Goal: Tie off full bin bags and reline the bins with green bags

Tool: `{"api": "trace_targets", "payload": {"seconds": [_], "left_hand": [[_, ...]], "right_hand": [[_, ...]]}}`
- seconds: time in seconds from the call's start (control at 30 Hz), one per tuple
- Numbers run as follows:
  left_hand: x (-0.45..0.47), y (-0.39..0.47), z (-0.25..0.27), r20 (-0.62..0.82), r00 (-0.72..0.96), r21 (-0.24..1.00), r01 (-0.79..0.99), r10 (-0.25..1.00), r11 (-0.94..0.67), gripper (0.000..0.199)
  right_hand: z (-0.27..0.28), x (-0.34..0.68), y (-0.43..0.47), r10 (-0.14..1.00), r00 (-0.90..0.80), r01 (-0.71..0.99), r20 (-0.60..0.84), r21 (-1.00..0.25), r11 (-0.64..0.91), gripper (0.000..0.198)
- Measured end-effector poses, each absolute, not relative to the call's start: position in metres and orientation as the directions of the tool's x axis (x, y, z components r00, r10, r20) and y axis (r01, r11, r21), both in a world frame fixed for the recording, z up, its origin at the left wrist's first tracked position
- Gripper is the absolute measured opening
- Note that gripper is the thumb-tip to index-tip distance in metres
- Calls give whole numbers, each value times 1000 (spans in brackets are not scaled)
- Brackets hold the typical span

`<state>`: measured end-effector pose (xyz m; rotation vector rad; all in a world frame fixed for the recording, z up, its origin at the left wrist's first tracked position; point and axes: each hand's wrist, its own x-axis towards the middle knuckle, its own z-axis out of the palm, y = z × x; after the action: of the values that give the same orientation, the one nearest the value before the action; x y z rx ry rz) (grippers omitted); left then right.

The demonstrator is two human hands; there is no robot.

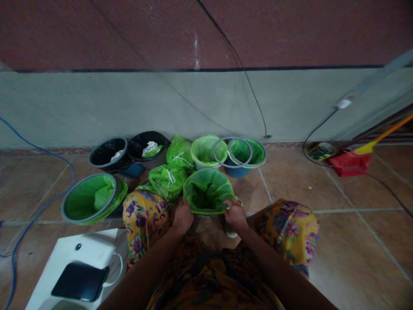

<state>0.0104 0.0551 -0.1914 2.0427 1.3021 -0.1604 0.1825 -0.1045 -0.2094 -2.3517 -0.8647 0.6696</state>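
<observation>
Gripping a green liner (222,187) at the rim of a small bin (209,213) in the head view: closed on the edge at near left with the left hand (183,217), and at near right with the right hand (236,215). Apparently held from both sides to spread the mouth and steady the bin. Set on the tiled floor (284,185) between knees in patterned cloth (146,219), probably for easy reach, just right of knotted green bags (168,181), likely tied to contain their contents. Grouped by the wall (129,103), perhaps out of the way: lined bins (206,148) with overlapping grey hoops (213,150) laid across the tops, and black-lined bins (137,146) farther left. Stretching down and forward with both forearms, angled inward, with wrists low and fingers curled. Impossible to tell exact fingertip placement on the left, hidden behind knuckles.
</observation>
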Motion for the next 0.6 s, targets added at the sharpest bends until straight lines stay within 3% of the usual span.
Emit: {"api": "trace_targets", "payload": {"seconds": [0.07,0.17,0.3,0.43,0.6], "left_hand": [[16,44,-181,-369,692,475,714,620,-514,30],[29,31,-179,-333,865,357,484,376,-799,29],[38,27,-189,-436,837,243,463,331,-852,31],[35,27,-194,-456,834,211,440,310,-873,30],[30,20,-197,-446,802,216,526,396,-822,29]], "right_hand": [[-208,174,-104,838,483,699,-253,-466,-543,31],[-212,164,-100,854,419,815,-309,-286,-503,30],[-218,164,-98,856,397,851,-332,-215,-478,29],[-223,163,-102,846,415,840,-335,-217,-498,27],[-236,158,-103,711,594,624,-375,-343,-702,22]]}}
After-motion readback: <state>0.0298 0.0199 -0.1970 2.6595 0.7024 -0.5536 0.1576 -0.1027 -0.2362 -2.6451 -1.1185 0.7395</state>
